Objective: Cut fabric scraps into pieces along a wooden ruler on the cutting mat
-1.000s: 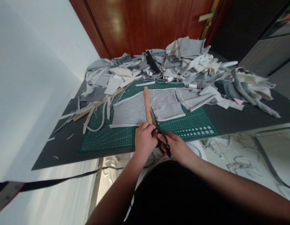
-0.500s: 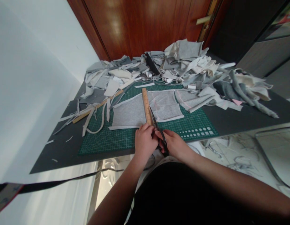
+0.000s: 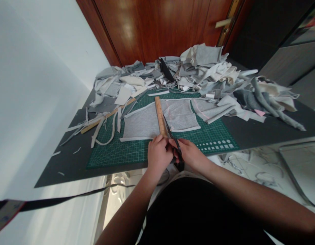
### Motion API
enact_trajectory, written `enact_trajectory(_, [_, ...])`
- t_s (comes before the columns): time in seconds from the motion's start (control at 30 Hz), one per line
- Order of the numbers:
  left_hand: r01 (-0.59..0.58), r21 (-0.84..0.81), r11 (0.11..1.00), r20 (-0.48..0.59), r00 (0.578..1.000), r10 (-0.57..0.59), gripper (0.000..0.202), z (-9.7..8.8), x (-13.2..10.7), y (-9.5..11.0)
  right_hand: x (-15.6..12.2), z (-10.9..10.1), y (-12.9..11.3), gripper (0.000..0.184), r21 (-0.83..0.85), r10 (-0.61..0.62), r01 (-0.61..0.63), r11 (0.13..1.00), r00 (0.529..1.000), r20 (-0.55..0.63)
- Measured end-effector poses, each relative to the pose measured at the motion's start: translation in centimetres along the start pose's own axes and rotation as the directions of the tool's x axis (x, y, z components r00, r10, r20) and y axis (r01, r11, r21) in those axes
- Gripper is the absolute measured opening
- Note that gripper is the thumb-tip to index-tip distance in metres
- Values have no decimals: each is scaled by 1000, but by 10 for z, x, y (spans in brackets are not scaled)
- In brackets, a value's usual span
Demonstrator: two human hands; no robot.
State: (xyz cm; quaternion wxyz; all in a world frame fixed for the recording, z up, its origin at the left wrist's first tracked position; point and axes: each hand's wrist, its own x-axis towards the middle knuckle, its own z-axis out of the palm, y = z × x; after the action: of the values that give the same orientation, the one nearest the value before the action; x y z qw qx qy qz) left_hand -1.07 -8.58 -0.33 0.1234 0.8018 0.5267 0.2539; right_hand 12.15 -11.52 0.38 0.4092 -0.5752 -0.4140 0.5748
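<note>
A wooden ruler point(image 3: 159, 114) lies across a piece of light grey fabric point(image 3: 140, 124), which is spread on a green cutting mat point(image 3: 116, 156). My left hand point(image 3: 159, 151) is closed at the ruler's near end, fingers curled over it. In my right hand point(image 3: 189, 153) is a pair of scissors point(image 3: 168, 128) with dark handles. Their blades point away from me and lie just right of the ruler, over the fabric. Both hands are close together at the table's front edge. My left fingertips are partly hidden, so what else they touch cannot be seen.
Along the back of the dark table point(image 3: 55, 170) runs a heap of fabric scraps point(image 3: 203, 75). Thin cut strips point(image 3: 112, 131) and a second wooden stick point(image 3: 92, 126) lie to the left. Another grey fabric piece point(image 3: 210, 110) is at right. Behind stands a wooden door point(image 3: 152, 30).
The whole view has shifted very slightly. My hands, the ruler and the scissors keep nearly the same places on the fabric.
</note>
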Motion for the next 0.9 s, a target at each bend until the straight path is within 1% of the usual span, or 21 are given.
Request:
enact_trajectory(0.1, [0,20,1000,9,1000,-1,21,1,0,0,4,-1,2,48,-1,-13,13,1000,1000,5])
enact_trajectory(0.2, [4,34,999,16,1000,-5,20,2,1,-1,6,0,-1,50,-1,7,-7,1000,1000,6])
enact_trajectory(0.37, [4,-30,1000,22,1000,-3,18,0,1,-2,7,2,-13,52,49,43,-43,998,999,-2])
enact_trajectory(0.47, [5,-35,999,29,1000,-4,19,-2,1,-2,10,2,-16,53,19,9,-9,1000,1000,-3])
enact_trajectory(0.6, [6,-12,1000,38,999,-6,19,-2,2,-2,16,1,-14,52,-3,-37,37,999,999,-5])
enact_trajectory(0.73, [0,-31,1000,31,1000,1,20,-2,2,-2,21,0,-11,51,20,-23,23,1000,1000,-3])
enact_trajectory(0.8, [2,-37,999,29,1000,-1,20,-2,2,-2,23,0,-11,50,10,-8,8,1000,1000,-5])
enact_trajectory(0.9, [10,-30,999,35,999,-9,19,-3,2,-1,27,-1,-13,48,-19,-23,23,1000,1000,-10])
